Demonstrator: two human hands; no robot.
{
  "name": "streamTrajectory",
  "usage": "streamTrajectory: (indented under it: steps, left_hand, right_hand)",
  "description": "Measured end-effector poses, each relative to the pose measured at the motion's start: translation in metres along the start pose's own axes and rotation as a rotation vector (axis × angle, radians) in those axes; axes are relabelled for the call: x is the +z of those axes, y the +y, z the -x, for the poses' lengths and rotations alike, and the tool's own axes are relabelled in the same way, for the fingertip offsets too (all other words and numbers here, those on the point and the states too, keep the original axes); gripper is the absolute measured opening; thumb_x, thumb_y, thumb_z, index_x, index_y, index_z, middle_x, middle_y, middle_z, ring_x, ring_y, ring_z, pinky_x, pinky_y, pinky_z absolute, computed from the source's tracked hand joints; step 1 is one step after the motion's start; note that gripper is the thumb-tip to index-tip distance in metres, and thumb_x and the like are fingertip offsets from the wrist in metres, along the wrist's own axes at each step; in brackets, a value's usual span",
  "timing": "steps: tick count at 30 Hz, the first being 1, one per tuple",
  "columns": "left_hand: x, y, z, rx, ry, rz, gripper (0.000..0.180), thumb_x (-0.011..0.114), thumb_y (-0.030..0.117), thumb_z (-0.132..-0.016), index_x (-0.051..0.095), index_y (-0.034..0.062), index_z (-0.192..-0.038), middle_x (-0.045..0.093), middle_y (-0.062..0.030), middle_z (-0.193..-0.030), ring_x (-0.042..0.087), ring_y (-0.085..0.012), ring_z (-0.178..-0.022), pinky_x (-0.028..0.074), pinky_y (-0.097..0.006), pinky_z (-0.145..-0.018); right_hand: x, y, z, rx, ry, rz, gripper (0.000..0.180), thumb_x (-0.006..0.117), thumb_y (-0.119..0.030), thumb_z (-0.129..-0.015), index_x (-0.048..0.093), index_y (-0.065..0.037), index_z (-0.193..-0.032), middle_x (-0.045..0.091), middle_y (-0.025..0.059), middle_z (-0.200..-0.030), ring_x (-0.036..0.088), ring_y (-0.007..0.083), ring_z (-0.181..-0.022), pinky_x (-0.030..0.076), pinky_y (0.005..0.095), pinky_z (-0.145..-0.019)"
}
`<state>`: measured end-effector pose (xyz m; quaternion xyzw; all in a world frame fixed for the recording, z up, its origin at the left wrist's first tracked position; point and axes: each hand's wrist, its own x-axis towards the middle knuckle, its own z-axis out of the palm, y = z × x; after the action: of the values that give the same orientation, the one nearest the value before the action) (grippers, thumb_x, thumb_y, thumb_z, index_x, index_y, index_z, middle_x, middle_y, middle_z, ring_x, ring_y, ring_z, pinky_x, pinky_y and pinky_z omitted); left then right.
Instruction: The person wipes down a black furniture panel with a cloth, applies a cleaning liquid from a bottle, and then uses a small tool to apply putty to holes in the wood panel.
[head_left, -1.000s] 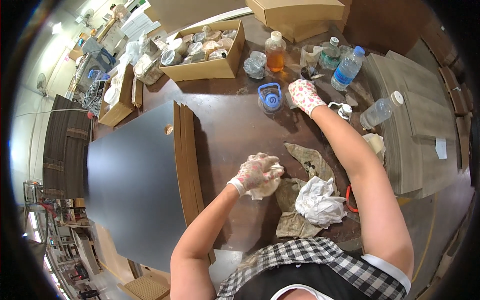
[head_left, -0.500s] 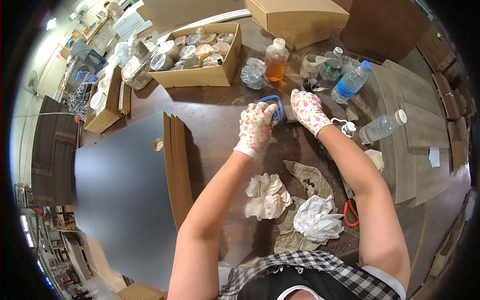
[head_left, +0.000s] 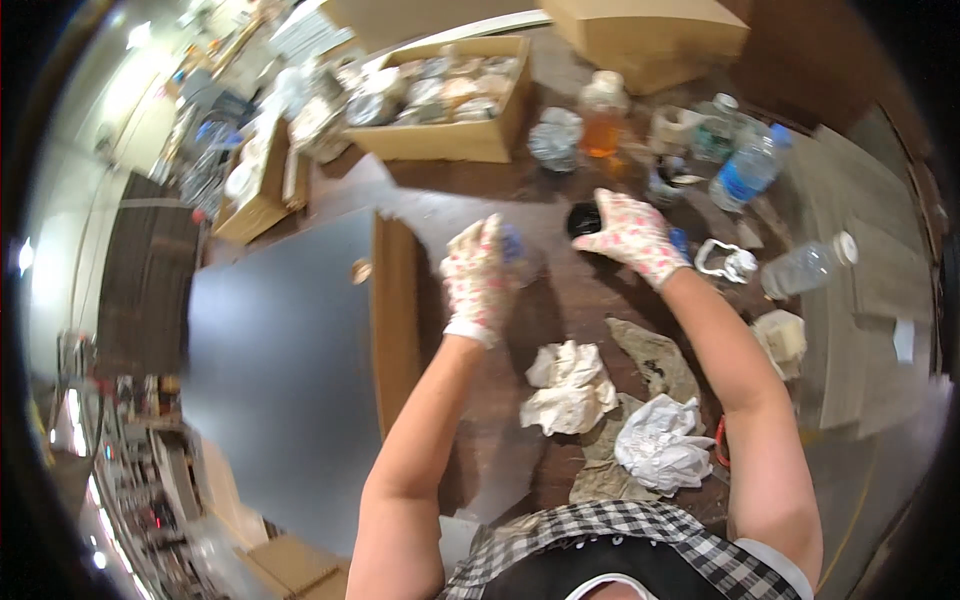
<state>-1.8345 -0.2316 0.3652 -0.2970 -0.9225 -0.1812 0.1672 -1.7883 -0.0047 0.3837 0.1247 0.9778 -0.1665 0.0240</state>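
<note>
My left hand (head_left: 478, 278), in a white glove with red dots, is closed round a small clear jar with a blue rim (head_left: 516, 250) above the dark table (head_left: 500, 440). My right hand (head_left: 632, 236), gloved the same way, grips a black round thing (head_left: 585, 218) just to the right of the jar. Motion blur hides whether the two pieces touch. A crumpled white cloth (head_left: 570, 388) lies on the table below my hands.
A second white cloth (head_left: 660, 445) lies on a brown rag (head_left: 650, 355). Behind stand a cardboard box of packets (head_left: 450, 100), an orange-liquid bottle (head_left: 600, 125) and water bottles (head_left: 745, 170) (head_left: 805, 265). A grey board (head_left: 280, 360) lies left.
My left hand dropped the white cloth and rose to the jar. Both hands took it, and the jar has now come left and nearer with the hands drawn apart.
</note>
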Motion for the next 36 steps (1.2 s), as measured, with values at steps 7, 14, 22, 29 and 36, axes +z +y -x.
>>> streamTrajectory:
  steps: [7,14,22,29,36]
  left_hand:
    - [-0.040,0.038,0.030,0.057,-0.089,0.450,0.052,0.071,0.008,-0.071,0.053,0.0068,-0.120,0.055,-0.0161,-0.114,0.050,-0.0358,-0.107,0.041,-0.043,-0.092]
    - [-0.079,0.036,0.086,-0.224,-0.298,0.985,0.072,0.072,0.012,-0.077,0.033,0.0070,-0.139,0.044,-0.0151,-0.129,0.049,-0.0271,-0.116,0.046,-0.038,-0.094]
    - [-0.155,0.031,0.159,-0.265,-0.114,1.281,0.097,0.083,0.018,-0.069,0.021,0.0000,-0.142,0.041,-0.0140,-0.135,0.043,-0.0219,-0.124,0.038,-0.035,-0.104]
    - [-0.227,-0.010,0.250,-0.451,-0.024,1.097,0.077,0.085,0.013,-0.063,0.043,0.0044,-0.127,0.053,-0.0084,-0.119,0.053,-0.0185,-0.110,0.043,-0.033,-0.097]
    - [-0.271,-0.038,0.303,-0.488,0.050,0.940,0.073,0.083,0.008,-0.062,0.044,0.0040,-0.123,0.053,-0.0099,-0.118,0.054,-0.0211,-0.109,0.044,-0.033,-0.094]
  right_hand:
    - [-0.005,-0.012,0.005,0.046,-0.084,0.017,0.066,0.075,-0.041,-0.068,0.052,-0.008,-0.121,0.050,0.0171,-0.125,0.053,0.0358,-0.112,0.045,0.0454,-0.092]
    - [-0.040,-0.030,0.047,-0.152,0.018,-0.130,0.064,0.077,-0.037,-0.065,0.057,-0.005,-0.116,0.058,0.0183,-0.111,0.056,0.0316,-0.107,0.045,0.0403,-0.092]
    - [-0.079,-0.162,0.173,-0.636,-0.278,-0.353,0.069,0.078,-0.039,-0.064,0.055,-0.004,-0.119,0.057,0.0148,-0.102,0.060,0.0303,-0.092,0.049,0.0400,-0.080]
    - [-0.051,-0.179,0.199,-0.314,-0.575,-1.030,0.030,0.044,-0.014,-0.098,0.054,0.004,-0.119,0.060,0.0045,-0.079,0.055,0.0079,-0.065,0.044,0.0211,-0.054]
    - [-0.039,-0.257,0.240,-0.602,-0.365,-0.462,0.025,0.054,-0.015,-0.091,0.061,-0.005,-0.114,0.068,0.0081,-0.084,0.063,0.0189,-0.070,0.050,0.0295,-0.065]
